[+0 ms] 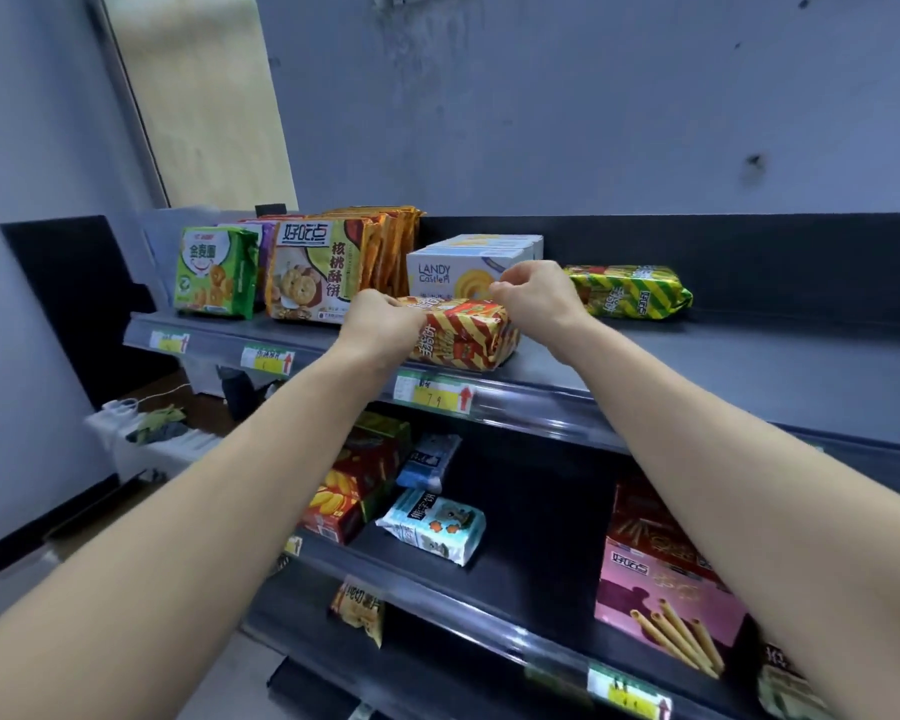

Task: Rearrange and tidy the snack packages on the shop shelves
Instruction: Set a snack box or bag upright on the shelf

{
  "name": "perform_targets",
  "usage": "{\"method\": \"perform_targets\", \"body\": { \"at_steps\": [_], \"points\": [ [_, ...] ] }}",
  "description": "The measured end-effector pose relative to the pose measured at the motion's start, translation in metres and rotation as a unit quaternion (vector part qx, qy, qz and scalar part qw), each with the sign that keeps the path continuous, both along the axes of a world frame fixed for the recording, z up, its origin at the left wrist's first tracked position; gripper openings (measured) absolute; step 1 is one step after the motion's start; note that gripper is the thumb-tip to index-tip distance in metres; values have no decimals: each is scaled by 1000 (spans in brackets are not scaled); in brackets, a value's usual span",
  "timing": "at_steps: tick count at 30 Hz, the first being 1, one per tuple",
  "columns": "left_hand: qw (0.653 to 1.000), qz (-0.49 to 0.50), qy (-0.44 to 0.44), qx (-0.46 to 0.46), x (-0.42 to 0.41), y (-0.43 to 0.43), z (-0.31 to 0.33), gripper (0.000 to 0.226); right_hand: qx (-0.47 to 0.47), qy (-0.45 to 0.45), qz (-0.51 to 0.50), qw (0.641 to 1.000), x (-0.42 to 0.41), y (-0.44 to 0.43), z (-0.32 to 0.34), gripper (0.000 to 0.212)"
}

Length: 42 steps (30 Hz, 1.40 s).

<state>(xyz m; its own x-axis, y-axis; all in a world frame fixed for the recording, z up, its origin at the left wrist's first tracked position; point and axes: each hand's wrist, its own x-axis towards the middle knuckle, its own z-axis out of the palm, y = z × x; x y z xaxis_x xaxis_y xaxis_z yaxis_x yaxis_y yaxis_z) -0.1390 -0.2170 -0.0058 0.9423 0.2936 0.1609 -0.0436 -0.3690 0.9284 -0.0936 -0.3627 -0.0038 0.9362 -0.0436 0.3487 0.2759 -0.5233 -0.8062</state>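
Observation:
A red and yellow striped snack package (463, 337) lies on the top shelf (697, 366), near its front edge. My left hand (383, 324) grips its left end with curled fingers. My right hand (533, 298) pinches its upper right end. Behind it stand white Landy Castle boxes (468, 265). A green and yellow striped package (627, 292) lies further right on the same shelf. To the left stand orange walnut biscuit packs (323, 272) and a green biscuit pack (217, 272).
On the middle shelf sit red boxes (346, 491), two light blue packs (432, 527) and pink wafer-stick boxes (666, 589). A chip bag (359, 608) hangs at the lowest shelf. Price tags (435, 394) line the rails. A white crate (141, 439) stands at the far left.

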Motion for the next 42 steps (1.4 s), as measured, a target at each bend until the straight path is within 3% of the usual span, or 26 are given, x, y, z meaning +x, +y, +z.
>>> {"method": "perform_targets", "body": {
  "at_steps": [5,8,11,16,19,22,24,30,37,42],
  "points": [
    [980,-16,62,-190,2,-6,1,25,-29,73,-13,997,21,9,-2,20],
    [968,-21,78,-235,6,-12,4,33,-28,107,-12,994,28,13,-2,25],
    [966,-11,83,-243,13,-18,5,28,-14,127,-19,992,31,16,0,42],
    [963,22,34,-268,21,-22,3,34,14,128,0,992,33,18,6,43],
    [971,54,-12,-231,25,-20,1,13,50,101,34,993,34,18,11,34],
    [974,78,-97,-191,25,-18,8,16,115,57,65,990,17,15,19,11],
    [973,73,-142,-166,25,-23,14,25,138,17,67,988,12,9,21,20],
    [965,-53,-201,-158,41,-73,22,32,196,-48,12,979,-4,-47,23,28],
    [933,-256,-152,-203,51,-179,29,25,212,-73,-151,963,-32,-153,24,25],
    [886,-389,-96,-232,39,-260,20,31,178,-94,-281,938,-63,-232,14,22]
  ]
}}
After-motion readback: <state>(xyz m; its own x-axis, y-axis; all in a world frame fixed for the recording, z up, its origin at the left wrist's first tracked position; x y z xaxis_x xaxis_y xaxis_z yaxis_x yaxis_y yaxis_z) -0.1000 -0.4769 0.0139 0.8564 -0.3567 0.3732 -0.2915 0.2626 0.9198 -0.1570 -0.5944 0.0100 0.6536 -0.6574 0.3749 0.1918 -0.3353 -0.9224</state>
